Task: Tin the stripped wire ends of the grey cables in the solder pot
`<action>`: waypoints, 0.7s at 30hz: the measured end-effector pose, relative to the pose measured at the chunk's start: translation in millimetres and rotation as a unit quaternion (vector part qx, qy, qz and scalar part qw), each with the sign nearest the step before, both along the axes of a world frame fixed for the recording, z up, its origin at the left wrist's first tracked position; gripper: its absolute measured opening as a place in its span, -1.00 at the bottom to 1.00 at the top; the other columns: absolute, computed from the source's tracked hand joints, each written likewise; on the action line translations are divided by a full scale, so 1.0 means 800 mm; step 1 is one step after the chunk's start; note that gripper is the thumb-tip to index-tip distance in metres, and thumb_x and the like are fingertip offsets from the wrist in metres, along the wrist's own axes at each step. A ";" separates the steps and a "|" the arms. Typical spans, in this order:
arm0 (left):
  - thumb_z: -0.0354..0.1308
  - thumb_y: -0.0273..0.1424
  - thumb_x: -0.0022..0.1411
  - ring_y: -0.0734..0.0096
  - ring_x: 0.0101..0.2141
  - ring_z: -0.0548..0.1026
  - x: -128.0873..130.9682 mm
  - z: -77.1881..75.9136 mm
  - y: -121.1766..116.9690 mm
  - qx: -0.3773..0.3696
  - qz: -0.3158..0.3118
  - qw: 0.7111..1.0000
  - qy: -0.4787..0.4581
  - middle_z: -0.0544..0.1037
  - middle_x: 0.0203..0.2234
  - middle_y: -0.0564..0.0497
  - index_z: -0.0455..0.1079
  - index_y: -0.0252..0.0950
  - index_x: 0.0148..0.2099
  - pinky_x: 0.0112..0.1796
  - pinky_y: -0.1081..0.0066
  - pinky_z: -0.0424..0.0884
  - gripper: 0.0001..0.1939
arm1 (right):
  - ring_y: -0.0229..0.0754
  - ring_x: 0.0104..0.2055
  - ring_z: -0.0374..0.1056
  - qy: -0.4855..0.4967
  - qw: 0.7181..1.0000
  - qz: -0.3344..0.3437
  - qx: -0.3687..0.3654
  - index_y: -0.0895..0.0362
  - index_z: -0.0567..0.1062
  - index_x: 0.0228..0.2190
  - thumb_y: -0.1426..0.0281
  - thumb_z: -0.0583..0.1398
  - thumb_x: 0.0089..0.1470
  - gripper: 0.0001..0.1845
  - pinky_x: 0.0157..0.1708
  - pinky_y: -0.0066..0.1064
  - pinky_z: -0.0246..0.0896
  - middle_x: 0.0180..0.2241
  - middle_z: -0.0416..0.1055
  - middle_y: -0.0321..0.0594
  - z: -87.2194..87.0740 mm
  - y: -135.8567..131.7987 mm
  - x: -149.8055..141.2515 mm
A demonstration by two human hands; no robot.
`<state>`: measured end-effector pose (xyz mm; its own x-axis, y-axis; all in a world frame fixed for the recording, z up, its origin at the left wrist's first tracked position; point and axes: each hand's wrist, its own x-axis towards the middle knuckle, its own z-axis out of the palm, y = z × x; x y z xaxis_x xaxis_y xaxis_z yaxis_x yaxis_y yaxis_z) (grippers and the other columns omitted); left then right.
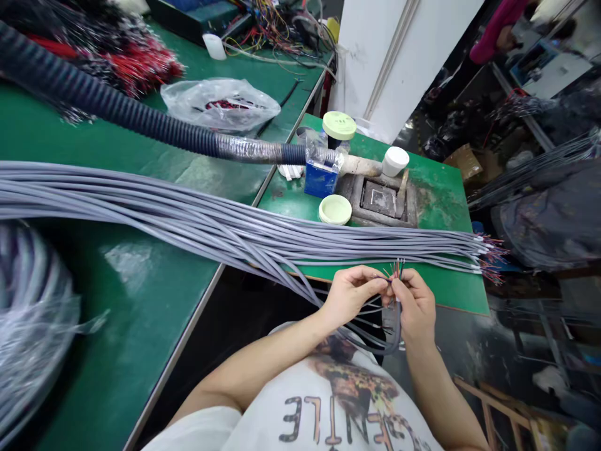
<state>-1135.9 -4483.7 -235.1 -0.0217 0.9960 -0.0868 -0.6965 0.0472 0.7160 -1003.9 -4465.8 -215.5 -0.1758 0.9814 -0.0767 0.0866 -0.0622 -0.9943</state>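
Head view, left hand (350,294) pinching fanned coloured wires (397,269) from a grey cable end (398,326), right hand (413,307) grasping the same end, just off a green workbench (451,291), below a long grey cable bundle (235,225)

Cable bundle (235,228) across the workbench (117,300) — corrugated conduit (103,100) behind it
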 end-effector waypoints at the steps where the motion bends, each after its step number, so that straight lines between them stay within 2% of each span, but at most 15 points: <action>1: 0.31 -0.32 0.04 0.51 -0.54 0.48 0.000 -0.001 0.000 0.004 0.002 1.000 0.001 0.55 -0.55 0.04 0.45 -0.38 -0.41 -0.43 0.47 0.45 -0.79 | -0.35 -0.59 0.25 0.006 1.000 0.000 -0.004 0.11 0.39 -0.38 0.31 0.19 0.12 -0.88 -0.56 -0.51 0.16 -0.59 0.32 -0.40 0.000 0.000 -0.001; 5: 0.30 -0.31 0.06 0.53 -0.56 0.47 -0.002 0.001 0.002 0.002 0.007 1.000 0.011 0.53 -0.58 0.05 0.44 -0.38 -0.42 -0.45 0.48 0.44 -0.79 | -0.35 -0.59 0.24 0.013 1.000 0.019 -0.007 0.10 0.39 -0.40 0.32 0.20 0.10 -0.88 -0.55 -0.50 0.15 -0.59 0.33 -0.40 0.001 0.002 0.000; 9: 0.32 -0.31 0.03 0.52 -0.58 0.47 -0.007 0.006 0.005 -0.007 -0.002 1.000 0.013 0.52 -0.62 0.07 0.41 -0.38 -0.46 -0.47 0.49 0.43 -0.76 | -0.34 -0.58 0.23 -0.034 0.998 0.052 0.001 0.12 0.42 -0.41 0.32 0.25 0.04 -0.86 -0.54 -0.50 0.14 -0.58 0.35 -0.38 0.005 0.007 0.006; 12: 0.33 -0.32 0.02 0.54 -0.57 0.47 -0.010 0.005 0.008 0.002 -0.019 1.000 0.021 0.52 -0.61 0.06 0.41 -0.39 -0.47 -0.46 0.52 0.42 -0.76 | -0.33 -0.56 0.24 -0.052 0.997 0.049 0.011 0.12 0.43 -0.42 0.32 0.24 0.05 -0.87 -0.52 -0.49 0.15 -0.59 0.35 -0.38 0.006 0.011 0.008; 16: 0.33 -0.31 0.02 0.52 -0.55 0.49 -0.009 0.000 0.009 0.011 -0.034 0.999 0.027 0.53 -0.61 0.05 0.41 -0.40 -0.45 -0.42 0.50 0.44 -0.76 | -0.32 -0.53 0.25 -0.031 0.999 0.035 0.017 0.11 0.43 -0.42 0.32 0.24 0.06 -0.88 -0.48 -0.47 0.18 -0.57 0.35 -0.38 0.004 0.013 0.007; 21: 0.35 -0.26 -0.02 0.47 -0.53 0.50 -0.005 -0.001 0.012 -0.008 -0.017 1.000 0.024 0.55 -0.57 0.03 0.42 -0.39 -0.43 -0.40 0.44 0.46 -0.72 | -0.33 -0.53 0.24 -0.024 0.999 0.016 0.019 0.11 0.43 -0.42 0.32 0.23 0.07 -0.87 -0.48 -0.48 0.19 -0.55 0.35 -0.38 0.006 0.020 0.001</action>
<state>-1139.6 -4473.8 -236.3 0.0072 0.9947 -0.1027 -0.6585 0.0820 0.7481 -1002.9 -4449.8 -210.9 -0.2047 0.9776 -0.0484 0.1362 -0.0205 -0.9905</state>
